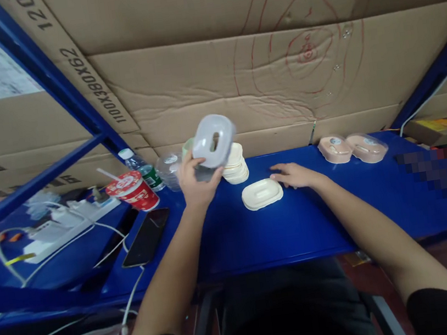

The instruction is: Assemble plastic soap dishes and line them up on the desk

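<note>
Centrally, the left hand (199, 181) holds 1 translucent lid (214, 140) raised above the blue table (234, 243), fingers and thumb clamped on its lower edge. The right hand (296, 175), fingers slightly apart, lies beside 1 cream tray (262, 193); whether it touches the rim, one cannot tell. Behind the tray stands a cream stack (236, 172).

Blue tabletop (275, 238) with tray (262, 193), phone (147, 238)

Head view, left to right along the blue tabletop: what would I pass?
White power strip, red patterned cup, left hand, front cream molded piece, right hand, two lidded pink containers, cardboard box.
</note>
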The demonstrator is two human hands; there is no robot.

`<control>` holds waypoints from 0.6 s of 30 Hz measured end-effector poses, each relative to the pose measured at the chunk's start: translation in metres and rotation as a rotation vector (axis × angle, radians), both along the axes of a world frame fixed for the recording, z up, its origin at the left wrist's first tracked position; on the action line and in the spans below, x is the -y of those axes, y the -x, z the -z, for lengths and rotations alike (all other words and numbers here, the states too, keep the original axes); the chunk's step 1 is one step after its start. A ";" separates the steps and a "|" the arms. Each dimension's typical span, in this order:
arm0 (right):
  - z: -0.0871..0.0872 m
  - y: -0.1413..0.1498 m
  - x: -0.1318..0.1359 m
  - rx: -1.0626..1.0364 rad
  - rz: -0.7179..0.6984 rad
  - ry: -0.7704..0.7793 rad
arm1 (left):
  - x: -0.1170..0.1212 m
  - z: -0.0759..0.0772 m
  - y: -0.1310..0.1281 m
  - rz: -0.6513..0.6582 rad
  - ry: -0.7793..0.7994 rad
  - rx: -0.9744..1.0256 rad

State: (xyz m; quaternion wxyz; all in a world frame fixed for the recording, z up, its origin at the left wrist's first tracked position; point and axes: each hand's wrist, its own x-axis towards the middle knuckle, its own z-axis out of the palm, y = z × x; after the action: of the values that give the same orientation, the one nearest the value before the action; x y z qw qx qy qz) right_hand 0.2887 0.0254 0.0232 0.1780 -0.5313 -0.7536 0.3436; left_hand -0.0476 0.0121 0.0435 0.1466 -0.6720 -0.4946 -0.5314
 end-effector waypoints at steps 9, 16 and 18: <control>-0.011 -0.006 -0.001 -0.376 0.076 -0.169 | 0.020 0.006 -0.029 0.612 0.411 -0.333; 0.013 0.013 -0.003 -0.036 -0.043 -0.176 | 0.006 0.018 -0.019 0.664 0.721 -0.416; 0.016 0.015 -0.004 0.050 -0.074 -0.253 | 0.004 0.021 -0.019 0.613 0.807 -0.472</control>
State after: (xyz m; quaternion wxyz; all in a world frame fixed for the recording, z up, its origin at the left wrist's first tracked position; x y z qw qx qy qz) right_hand 0.2735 0.0290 0.0072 0.2121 -0.4847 -0.8142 0.2389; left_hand -0.0291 0.0084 0.0222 -0.1767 -0.8886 -0.3946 -0.1533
